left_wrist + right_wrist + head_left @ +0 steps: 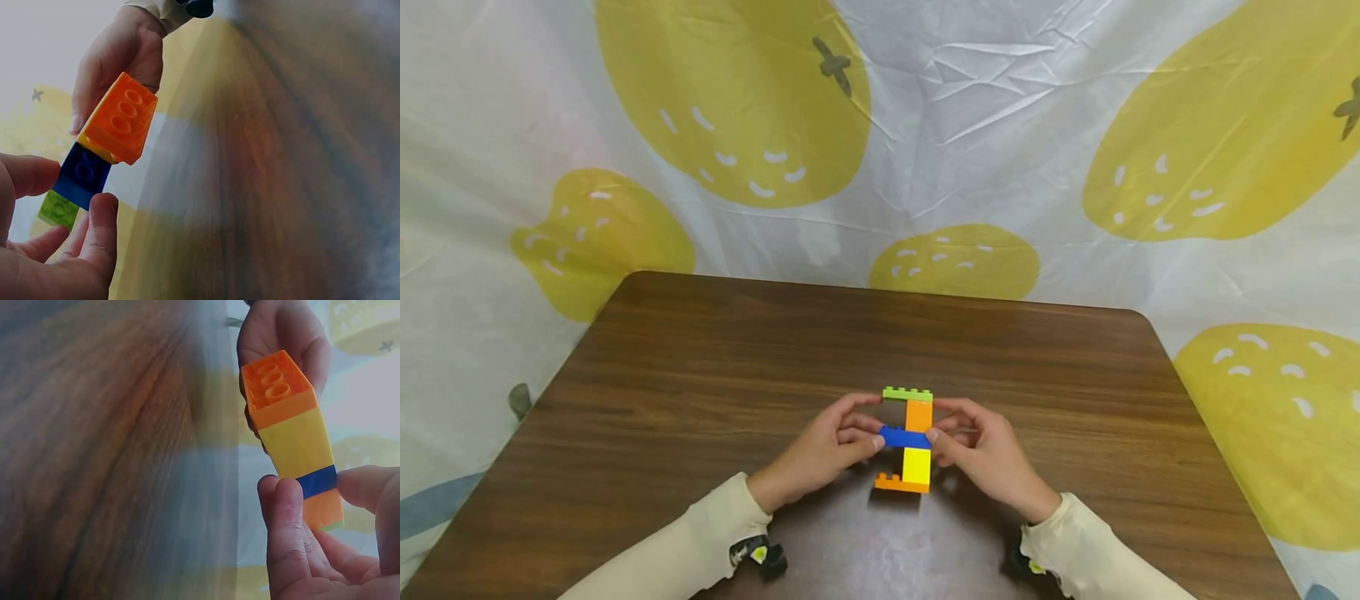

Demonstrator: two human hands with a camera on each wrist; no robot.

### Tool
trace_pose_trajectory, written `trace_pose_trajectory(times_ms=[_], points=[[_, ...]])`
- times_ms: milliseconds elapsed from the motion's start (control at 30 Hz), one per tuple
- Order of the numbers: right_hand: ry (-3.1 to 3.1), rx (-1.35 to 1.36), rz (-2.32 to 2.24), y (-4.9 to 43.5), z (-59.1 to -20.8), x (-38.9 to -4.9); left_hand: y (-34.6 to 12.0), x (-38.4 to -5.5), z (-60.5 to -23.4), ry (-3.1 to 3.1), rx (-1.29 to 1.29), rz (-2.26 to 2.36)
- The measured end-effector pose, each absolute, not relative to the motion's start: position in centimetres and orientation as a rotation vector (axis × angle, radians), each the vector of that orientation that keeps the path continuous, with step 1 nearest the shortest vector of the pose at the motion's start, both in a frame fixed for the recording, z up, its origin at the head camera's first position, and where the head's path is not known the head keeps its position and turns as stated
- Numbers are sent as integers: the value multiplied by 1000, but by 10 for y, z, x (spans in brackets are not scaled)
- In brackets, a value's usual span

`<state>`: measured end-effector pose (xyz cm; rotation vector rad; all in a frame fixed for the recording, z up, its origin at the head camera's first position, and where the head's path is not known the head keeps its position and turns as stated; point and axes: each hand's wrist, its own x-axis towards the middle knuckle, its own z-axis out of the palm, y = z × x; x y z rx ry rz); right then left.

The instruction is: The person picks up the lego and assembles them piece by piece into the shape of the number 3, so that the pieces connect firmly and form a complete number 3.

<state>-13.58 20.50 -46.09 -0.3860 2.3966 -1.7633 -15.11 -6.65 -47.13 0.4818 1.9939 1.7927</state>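
Both hands hold up one toy building block structure shaped like an E opening leftward. From top to bottom it has a green brick (907, 394), an orange brick (919, 415), a long blue brick (904, 437), a yellow brick (917, 465) and a long orange brick (902, 484). My left hand (826, 446) pinches the left end of the blue brick between thumb and fingers. On the other side, my right hand (988, 450) grips the blue brick's right end, with a finger up by the green brick. Hollow undersides of the bottom orange brick (122, 119) show in both wrist views.
A dark wooden table (737, 350) with rounded corners lies beneath the hands. Behind and beside it hangs a white cloth (925, 150) printed with large yellow fruit. Dark wrist devices (760, 554) are strapped at both sleeves.
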Motion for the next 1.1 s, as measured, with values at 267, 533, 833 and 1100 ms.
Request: trace_pose_trajectory(times_ms=[267, 533, 833, 1100], points=[[2335, -314, -1769, 204, -464, -147, -64, -164, -476, 2043, 440, 1745], [2294, -221, -1782, 203, -468, -159, -61, -176, -479, 2071, 389, 1724], [2325, -214, -1723, 204, -471, -170, -62, -187, -479, 2076, 369, 1685], [2307, -181, -1701, 205, -472, -177, -62, -197, -480, 2069, 355, 1645]])
